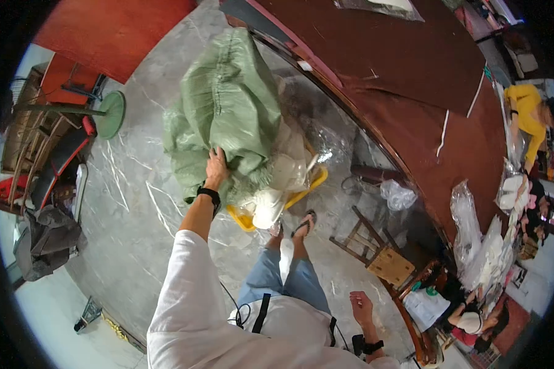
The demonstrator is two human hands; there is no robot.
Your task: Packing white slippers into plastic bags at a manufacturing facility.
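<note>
Two hands: left hand (216, 167) lay on the sack (231, 104), middle of frame, fingers reaching forward over the cloth; could not tell whether it pinched a fold or only pressed. Right hand (362, 309) hung low, right of centre, half open, fingers loosely bent, well apart from the sack.
Sack: green, woven, baggy, upper middle of frame, gathered seam running down it; lower edge rumpled near the left hand.
Basket: yellow basket (242, 220) just below the sack, mostly covered, only parts of its rim showing.
White items: white pieces (268, 208) in clear plastic, at the basket, right below the sack; exact kind unclear.
Wrists: black band (210, 198) on left, dark watch (372, 347) on right.
Feet: sandal (312, 217) just below the basket, blue shorts (284, 280) lower down.
Right side: brown table (412, 92) from upper middle to right; wooden stool (390, 265) lower right; crumpled clear bag (398, 195) above the stool.
Left side: green round base (111, 115) upper left, grey cloth (48, 240) below it.
Others: person in yellow (528, 117) at right edge, another person (477, 321) lower right.
</note>
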